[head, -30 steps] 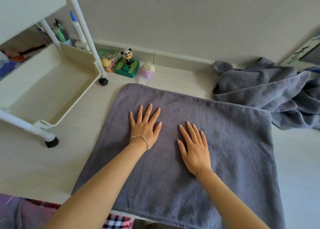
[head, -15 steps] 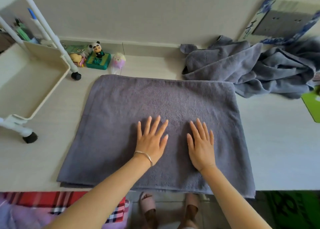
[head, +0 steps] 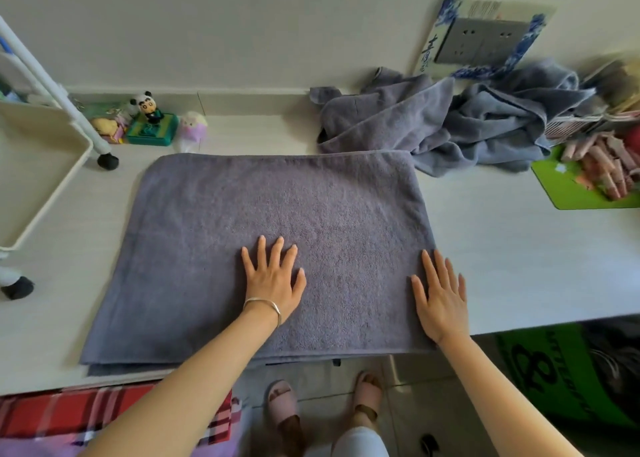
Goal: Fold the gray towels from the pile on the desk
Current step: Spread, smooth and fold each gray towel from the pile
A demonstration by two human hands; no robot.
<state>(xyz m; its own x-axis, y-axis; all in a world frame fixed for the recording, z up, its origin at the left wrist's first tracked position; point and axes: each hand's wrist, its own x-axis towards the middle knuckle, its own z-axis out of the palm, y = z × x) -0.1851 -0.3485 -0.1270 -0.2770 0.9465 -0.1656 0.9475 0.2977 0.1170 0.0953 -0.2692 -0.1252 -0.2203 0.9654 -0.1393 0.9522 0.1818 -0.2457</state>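
Towel (head: 277, 214) lying flat on desk (head: 502, 249), doubled over; pile (head: 433, 121) far right. Left hand (head: 273, 280) and right hand (head: 440, 301) pressing flat on it, fingers spread, gripping nothing. Best to smooth outward and square edges before folding.

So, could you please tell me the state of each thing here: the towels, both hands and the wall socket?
Spread gray terry towel: flat on the white desk, two layers showing at its near edge.
Pile of gray terry towels: crumpled, unfolded, at the back right.
Left hand: flat, fingers spread, pressing the towel's middle.
Right hand: flat, lying over the towel's right edge.
Gray wall socket: nothing plugged in.
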